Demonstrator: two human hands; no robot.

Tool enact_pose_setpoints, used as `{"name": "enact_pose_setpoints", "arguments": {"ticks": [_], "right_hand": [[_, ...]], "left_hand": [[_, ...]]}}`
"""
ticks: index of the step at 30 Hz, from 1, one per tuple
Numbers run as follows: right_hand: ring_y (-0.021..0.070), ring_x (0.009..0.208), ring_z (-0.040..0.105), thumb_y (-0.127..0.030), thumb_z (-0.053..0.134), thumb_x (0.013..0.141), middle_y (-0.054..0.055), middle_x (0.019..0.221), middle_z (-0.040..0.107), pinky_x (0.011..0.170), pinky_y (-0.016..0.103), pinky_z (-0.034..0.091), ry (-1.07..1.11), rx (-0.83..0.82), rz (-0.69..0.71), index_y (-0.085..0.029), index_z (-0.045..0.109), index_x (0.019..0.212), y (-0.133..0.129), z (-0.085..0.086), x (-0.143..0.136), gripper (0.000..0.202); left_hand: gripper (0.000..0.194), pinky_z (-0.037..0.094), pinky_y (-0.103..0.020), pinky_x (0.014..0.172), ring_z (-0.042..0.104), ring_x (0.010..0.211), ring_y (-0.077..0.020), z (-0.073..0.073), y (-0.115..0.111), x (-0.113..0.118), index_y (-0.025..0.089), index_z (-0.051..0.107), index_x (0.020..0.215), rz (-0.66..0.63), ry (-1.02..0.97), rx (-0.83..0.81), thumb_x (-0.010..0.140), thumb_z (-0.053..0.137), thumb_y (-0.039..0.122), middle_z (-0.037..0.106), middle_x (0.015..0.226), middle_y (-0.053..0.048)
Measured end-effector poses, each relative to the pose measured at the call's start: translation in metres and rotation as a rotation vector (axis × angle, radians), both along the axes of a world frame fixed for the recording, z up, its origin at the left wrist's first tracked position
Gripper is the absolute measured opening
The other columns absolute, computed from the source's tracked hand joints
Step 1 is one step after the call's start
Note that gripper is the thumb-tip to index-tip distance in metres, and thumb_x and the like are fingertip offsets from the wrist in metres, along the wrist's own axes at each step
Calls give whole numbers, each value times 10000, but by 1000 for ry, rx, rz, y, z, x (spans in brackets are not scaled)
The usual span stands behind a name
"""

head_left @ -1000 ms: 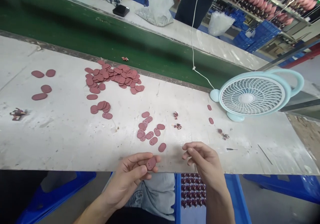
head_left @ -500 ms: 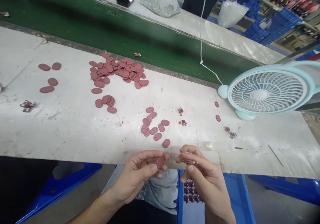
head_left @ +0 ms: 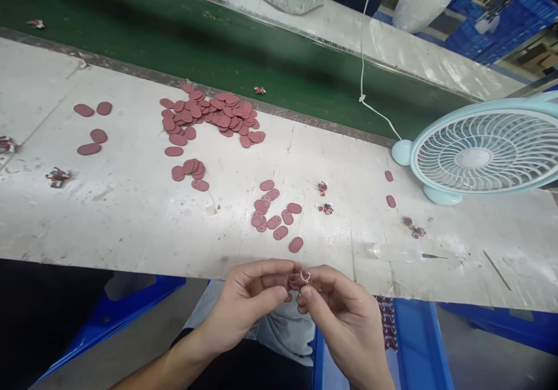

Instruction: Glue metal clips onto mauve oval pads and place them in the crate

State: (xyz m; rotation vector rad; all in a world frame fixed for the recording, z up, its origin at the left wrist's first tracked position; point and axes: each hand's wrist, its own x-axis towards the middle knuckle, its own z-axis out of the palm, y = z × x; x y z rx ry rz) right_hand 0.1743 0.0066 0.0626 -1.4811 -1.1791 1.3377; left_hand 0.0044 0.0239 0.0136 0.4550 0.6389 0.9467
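My left hand (head_left: 248,300) and my right hand (head_left: 344,314) meet at the table's front edge. My right thumb and fingers pinch a small dark red and white figurine (head_left: 299,279). Against its left side, my left fingers grip a dark red oval disc, now mostly hidden by the fingers and the figurine. Just beyond my hands lies a loose group of similar oval discs (head_left: 280,233), some with small holes. Two more small figurines (head_left: 325,208) rest to the right of that group.
A large pile of oval discs (head_left: 226,111) lies toward the back of the white table (head_left: 131,221). At right stands a light blue fan (head_left: 475,157) with a white cord. A clear bottle with a dark tip (head_left: 396,253) lies near the front. Below, a blue tray (head_left: 418,343) holds rows of figurines.
My right hand has moved left with the figurine, bringing it against the disc in my left hand. The view has shifted slightly, so the table things appear farther right.
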Motion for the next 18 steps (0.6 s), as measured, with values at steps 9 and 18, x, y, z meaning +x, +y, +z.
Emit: {"name": "enact_pose_setpoints", "arguments": {"ticks": [9, 18], "right_hand": [[146, 706, 700, -280, 715, 909, 49, 941, 766, 641, 251, 623, -54, 25, 16, -260, 751, 1023, 2, 0, 0, 121], [168, 756, 726, -262, 704, 918, 40, 921, 764, 664, 262, 631, -26, 49, 11, -268, 737, 1052, 2, 0, -3, 138]], "left_hand": [[220, 602, -297, 878, 756, 987, -210, 2, 1, 0, 223, 786, 1039, 24, 41, 1, 841, 772, 129, 815, 1063, -67], [25, 588, -344, 853, 762, 926, -247, 0, -3, 3, 181, 790, 799, 82, 114, -7, 824, 793, 176, 821, 978, -83]]}}
